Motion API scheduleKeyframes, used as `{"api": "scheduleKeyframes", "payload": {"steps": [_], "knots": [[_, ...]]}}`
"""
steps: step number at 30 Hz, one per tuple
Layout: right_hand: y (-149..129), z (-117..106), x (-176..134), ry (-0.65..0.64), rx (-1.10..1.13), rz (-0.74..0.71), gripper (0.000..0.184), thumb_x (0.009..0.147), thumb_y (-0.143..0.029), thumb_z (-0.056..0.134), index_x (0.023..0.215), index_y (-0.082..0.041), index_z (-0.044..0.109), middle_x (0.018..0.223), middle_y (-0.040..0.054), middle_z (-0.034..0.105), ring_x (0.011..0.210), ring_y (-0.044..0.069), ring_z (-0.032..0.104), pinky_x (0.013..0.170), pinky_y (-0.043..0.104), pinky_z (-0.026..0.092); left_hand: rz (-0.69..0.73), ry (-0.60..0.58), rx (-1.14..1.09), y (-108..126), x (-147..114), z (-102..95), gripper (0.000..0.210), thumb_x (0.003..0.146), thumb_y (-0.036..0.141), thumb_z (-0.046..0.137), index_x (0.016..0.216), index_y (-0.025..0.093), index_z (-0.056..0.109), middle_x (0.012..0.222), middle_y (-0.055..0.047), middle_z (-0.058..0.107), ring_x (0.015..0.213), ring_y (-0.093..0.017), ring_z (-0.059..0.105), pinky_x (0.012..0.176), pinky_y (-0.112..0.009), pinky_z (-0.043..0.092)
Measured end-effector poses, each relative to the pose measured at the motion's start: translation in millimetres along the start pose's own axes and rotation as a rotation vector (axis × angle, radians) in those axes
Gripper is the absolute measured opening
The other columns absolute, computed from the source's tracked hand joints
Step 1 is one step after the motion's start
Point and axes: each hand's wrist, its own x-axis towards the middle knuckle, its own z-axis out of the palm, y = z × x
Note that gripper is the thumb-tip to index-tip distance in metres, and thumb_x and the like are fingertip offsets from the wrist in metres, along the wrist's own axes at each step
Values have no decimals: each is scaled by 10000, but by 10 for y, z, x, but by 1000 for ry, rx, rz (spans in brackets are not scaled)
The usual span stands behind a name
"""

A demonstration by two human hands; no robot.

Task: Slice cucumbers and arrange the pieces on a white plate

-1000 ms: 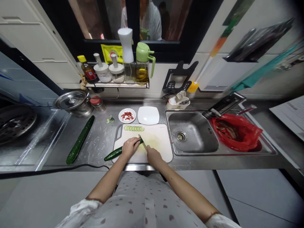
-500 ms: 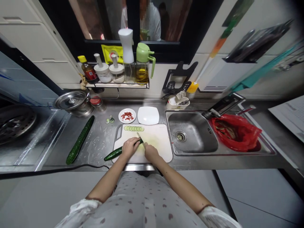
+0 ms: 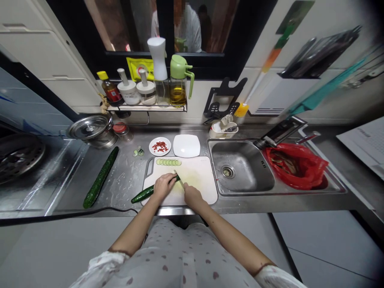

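My left hand (image 3: pixel 163 186) is closed over a dark green cucumber (image 3: pixel 142 194) that lies slantwise on the white cutting board (image 3: pixel 207 176). In my right hand (image 3: pixel 192 197) is the handle of a knife (image 3: pixel 180 181), its blade at the cucumber's cut end beside my left fingertips. A row of cucumber slices (image 3: pixel 168 162) lies overlapping along the board's far edge. Behind the board stand a round white plate (image 3: pixel 152 149) with chopped red pieces and a bare white square plate (image 3: pixel 186 146). Another whole cucumber (image 3: pixel 101 178) rests on the counter to the left.
The sink (image 3: pixel 243 168) adjoins the board on the right, with a red plastic bag (image 3: pixel 309 168) beyond it. A lidded steel pot (image 3: pixel 91 130) and a red-lidded jar (image 3: pixel 123 132) stand back left. Cucumber scraps (image 3: pixel 138 152) lie near the plates. A seasoning rack (image 3: pixel 150 108) hangs above.
My right hand and the knife have shifted very slightly to the right and down. My left hand keeps its place on the cucumber. The whole view has drifted a little.
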Motion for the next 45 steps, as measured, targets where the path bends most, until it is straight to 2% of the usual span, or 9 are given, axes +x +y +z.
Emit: {"api": "scheduleKeyframes", "payload": {"steps": [25,33,45], "knots": [[-3,41,110,-12,-17,-4,342,868,-39,375,1184,-141,457,1016,136,673,998,225,645,766,290,427,-30,-1,16,29,19,2,256,911,314,518,1105,265,679,1087,-23,703,995,-170,637,910,-310,505],[-55,-10,180,3,-13,6,369,867,-29,373,1216,-130,443,1049,152,673,999,217,649,755,282,424,-22,0,17,57,37,-31,246,913,310,521,1096,268,680,1072,-18,705,997,-161,634,906,-301,501],[-3,90,-20,-13,-33,47,330,868,-15,366,1164,-134,446,1005,159,671,973,230,654,728,287,412,-21,14,9,80,31,-50,243,913,297,520,1094,268,679,1081,-24,701,993,-158,634,903,-300,504]]}}
